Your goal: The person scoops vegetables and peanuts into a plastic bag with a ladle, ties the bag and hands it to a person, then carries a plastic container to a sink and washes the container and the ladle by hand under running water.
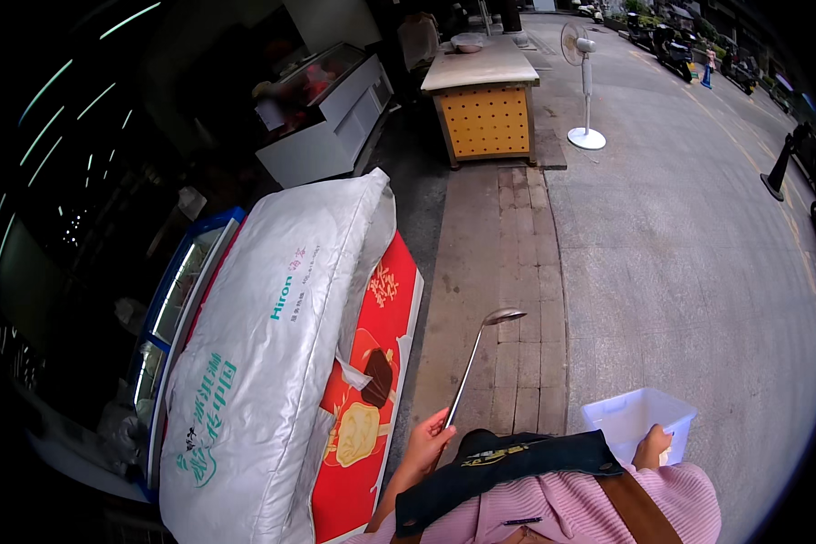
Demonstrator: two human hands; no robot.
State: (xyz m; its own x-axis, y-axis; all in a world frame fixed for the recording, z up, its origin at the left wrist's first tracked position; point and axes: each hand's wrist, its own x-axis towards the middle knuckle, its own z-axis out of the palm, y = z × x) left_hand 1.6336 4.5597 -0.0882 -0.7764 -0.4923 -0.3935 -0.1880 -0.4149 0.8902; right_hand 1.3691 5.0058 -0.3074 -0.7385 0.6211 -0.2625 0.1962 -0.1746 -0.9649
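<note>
My left hand (430,440) is closed around the handle of a long metal ladle (467,367). Its bowl (504,316) points up and away from me, over the brick paving. On the other side, my right hand (651,447) grips the near rim of a translucent plastic bin (598,416). Something small and pale shows beneath the fingers of that hand, too little to name. The part of the bin's inside that I can see is bare; its near side is partly hidden by my sleeve and hand.
Close on the left stands a red chest freezer (398,299) under a silver insulated cover (258,326). Farther ahead are a table with a yellow front panel (486,122), a white display freezer (347,119) and a standing fan (586,95). A black traffic cone (778,173) and parked scooters (670,51) line the right.
</note>
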